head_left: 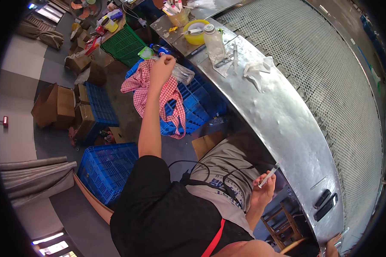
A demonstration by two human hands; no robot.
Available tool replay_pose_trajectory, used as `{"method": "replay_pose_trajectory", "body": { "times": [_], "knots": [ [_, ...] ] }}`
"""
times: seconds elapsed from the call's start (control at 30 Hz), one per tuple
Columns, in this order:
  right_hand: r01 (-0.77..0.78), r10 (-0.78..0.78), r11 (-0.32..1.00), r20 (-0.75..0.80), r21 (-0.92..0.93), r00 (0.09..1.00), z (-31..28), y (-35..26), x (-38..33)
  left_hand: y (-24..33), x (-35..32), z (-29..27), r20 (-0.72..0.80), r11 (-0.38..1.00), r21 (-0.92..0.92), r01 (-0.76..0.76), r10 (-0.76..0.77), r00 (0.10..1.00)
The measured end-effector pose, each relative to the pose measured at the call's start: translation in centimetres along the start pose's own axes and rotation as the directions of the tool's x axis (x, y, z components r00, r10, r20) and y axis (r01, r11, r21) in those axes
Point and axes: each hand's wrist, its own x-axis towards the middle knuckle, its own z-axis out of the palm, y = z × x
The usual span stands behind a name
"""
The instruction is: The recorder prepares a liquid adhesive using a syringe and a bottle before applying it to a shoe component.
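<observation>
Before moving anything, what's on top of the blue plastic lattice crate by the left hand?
A red-and-white checkered cloth drapes over the crate, with a clear plastic item beside it. What the cloth covers cannot be seen.

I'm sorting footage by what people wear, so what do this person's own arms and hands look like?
The left arm has a loose, short black fabric sleeve and a bare forearm below it. The left hand and right hand are ungloved, with no watch visible. The right sleeve cannot be made out clearly.
</observation>
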Motion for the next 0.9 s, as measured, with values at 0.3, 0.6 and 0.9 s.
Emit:
{"method": "replay_pose_trajectory", "body": {
  "times": [0.3, 0.6, 0.9],
  "knots": [
    [-0.024, 0.028, 0.999, 0.119, -0.033, 0.993, 0.4, -0.1, 0.0, -7.0, 6.1, -3.4, 0.058, 0.822, 0.513, -0.246, 0.253, 0.966],
    [0.038, -0.041, 0.999, 0.096, 0.039, 0.995, 0.6, -0.4, 0.8, -2.6, 8.6, -5.1, 0.621, 0.88, 0.436, -0.19, -0.141, 0.771],
    [0.02, -0.023, 0.999, 0.08, 0.038, 0.997, 0.4, -0.4, 1.3, 2.1, 4.3, -6.4, 0.59, 0.972, 0.121, -0.199, 0.091, 0.802]
  ]
}}
